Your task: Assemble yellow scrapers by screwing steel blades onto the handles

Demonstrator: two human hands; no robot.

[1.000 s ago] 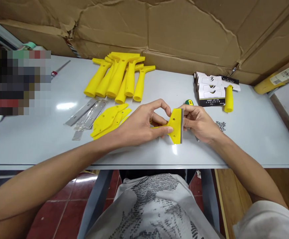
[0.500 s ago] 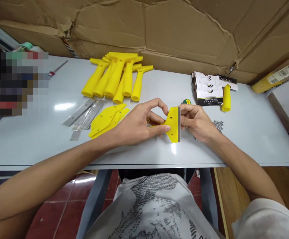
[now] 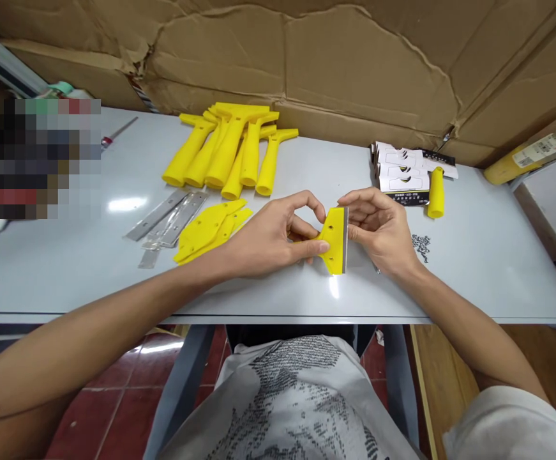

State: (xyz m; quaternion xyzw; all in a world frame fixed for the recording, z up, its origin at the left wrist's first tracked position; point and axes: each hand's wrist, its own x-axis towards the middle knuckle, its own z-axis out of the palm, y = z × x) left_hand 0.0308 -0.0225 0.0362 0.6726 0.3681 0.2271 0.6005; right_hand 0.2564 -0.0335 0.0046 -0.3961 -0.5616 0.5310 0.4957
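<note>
Head view: the left hand (image 3: 278,239) pinches the scraper (image 3: 334,237) over the table (image 3: 282,300) while the right hand (image 3: 389,231), loosely spread, sits just beside the blade (image 3: 345,248), contact unclear, so a slack pinch could let it swing and cause a cut.

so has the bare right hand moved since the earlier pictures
Yes, the right hand has shifted slightly up in view, toward the stacked white-and-black packaging.

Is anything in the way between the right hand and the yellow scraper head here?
Nothing visible is. The right hand is right beside the blade edge of the yellow scraper head; whether they touch is unclear. The left hand holds the head.
</note>
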